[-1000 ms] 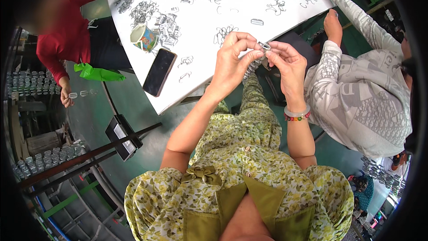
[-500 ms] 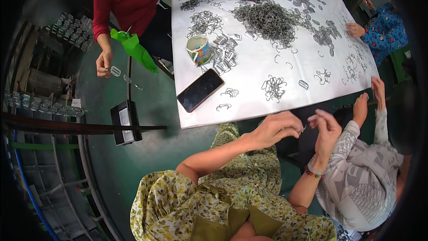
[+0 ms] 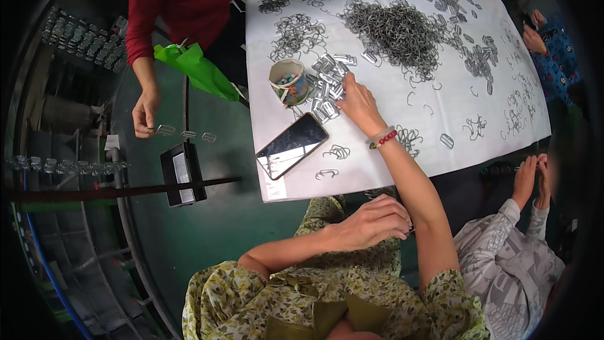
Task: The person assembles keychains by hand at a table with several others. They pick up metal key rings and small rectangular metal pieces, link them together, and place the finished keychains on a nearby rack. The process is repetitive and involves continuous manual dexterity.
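My right hand reaches over the white table, its fingertips at the edge of a heap of flat silver metal buckles. Thumb and forefinger are apart there, and I see no buckle lifted. A beaded bracelet circles that wrist. Below the table edge, over my lap, my left hand is closed, its thumb and fingers pinched together. Something small and dark shows at those fingertips, too small to name. Beside the buckles stands a patterned paper cup with small pastel pieces inside. A black phone lies nearer to me.
Dark bent wire hooks form a big pile mid-table, with smaller clusters around. More flat buckles spread toward the right. A person in a red sleeve holds linked buckles at the left. Another person's hands are at the right.
My right hand has gone from beside my left hand up to the buckle heap. The left stays closed, slightly lower. The red-sleeved person's other hand has left the hook pile.
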Available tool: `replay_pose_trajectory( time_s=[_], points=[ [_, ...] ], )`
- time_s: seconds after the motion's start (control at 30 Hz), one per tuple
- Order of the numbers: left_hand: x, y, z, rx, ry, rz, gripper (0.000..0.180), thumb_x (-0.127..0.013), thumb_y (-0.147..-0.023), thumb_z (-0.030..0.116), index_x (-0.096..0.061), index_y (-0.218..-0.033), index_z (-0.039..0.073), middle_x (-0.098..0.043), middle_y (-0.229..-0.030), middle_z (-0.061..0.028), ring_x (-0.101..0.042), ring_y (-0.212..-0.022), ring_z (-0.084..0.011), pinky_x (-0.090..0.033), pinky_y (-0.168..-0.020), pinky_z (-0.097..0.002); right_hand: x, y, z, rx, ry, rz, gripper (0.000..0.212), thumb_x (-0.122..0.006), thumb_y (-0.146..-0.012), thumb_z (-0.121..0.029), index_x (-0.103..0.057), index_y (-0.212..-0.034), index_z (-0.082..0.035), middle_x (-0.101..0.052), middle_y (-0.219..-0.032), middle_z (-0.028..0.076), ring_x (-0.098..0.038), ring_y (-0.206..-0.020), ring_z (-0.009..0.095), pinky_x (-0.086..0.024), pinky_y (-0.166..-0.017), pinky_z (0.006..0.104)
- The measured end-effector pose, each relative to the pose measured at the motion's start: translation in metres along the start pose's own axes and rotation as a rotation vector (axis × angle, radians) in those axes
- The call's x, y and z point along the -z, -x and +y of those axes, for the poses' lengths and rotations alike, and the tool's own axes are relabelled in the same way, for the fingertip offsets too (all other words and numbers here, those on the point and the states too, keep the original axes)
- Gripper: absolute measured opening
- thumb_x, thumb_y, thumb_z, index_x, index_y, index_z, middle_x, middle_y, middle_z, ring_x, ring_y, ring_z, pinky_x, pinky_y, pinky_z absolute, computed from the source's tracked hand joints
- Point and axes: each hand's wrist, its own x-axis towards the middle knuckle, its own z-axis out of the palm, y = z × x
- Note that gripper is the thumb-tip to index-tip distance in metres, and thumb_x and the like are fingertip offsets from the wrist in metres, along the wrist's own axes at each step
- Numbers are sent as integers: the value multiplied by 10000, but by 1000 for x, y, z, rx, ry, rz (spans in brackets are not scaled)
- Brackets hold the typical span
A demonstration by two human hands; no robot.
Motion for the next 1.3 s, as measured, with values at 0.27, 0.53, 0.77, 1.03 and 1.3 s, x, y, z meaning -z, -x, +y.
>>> replay_pose_trajectory(
  time_s=[0.27, 0.53, 0.77, 1.03, 1.3],
  points=[
    [-1, -4, 2, 38, -15, 61, 87, -703, -727, 11, -641, -788, 11, -647, -882, -98, -631, -862, -244, -497, -753, -344, 79, 44, 16, -331, -457, -246, 345, -656, -778, -13, -604, -1113, 46, -637, -758, 84, -605, -663, 137, -493, -631, 273],
    [-12, -7, -2, 105, -106, 73, 118, -688, -741, -21, -616, -832, 0, -648, -856, -97, -625, -818, -228, -500, -707, -320, 161, 193, -9, -274, -899, 101, 251, -613, -833, 25, -641, -1081, 39, -640, -807, 71, -606, -661, 96, -497, -588, 215],
    [-26, -14, 2, 181, -99, 54, 138, -695, -755, 9, -605, -859, -2, -642, -837, -91, -608, -800, -235, -479, -709, -329, 178, 238, -45, -139, -658, 356, 257, -653, -791, 59, -670, -1042, 8, -641, -808, 47, -610, -689, 75, -487, -582, 190],
    [-31, -10, -17, 136, -50, -24, 232, -714, -740, 26, -601, -942, 14, -652, -956, -105, -611, -870, -243, -465, -792, -335, 176, 251, -38, -161, -811, 495, 255, -671, -743, 97, -674, -991, 37, -640, -800, 68, -607, -682, 77, -460, -581, 172],
    [21, -84, -112, 459, -388, 251, 213, -577, -904, 166, -641, -994, -17, -677, -834, -112, -646, -779, -169, -485, -736, -295, 180, 253, -28, -122, -717, 498, 242, -675, -711, 103, -690, -939, 23, -639, -739, 59, -565, -651, 82, -429, -584, 198]
  ],
)
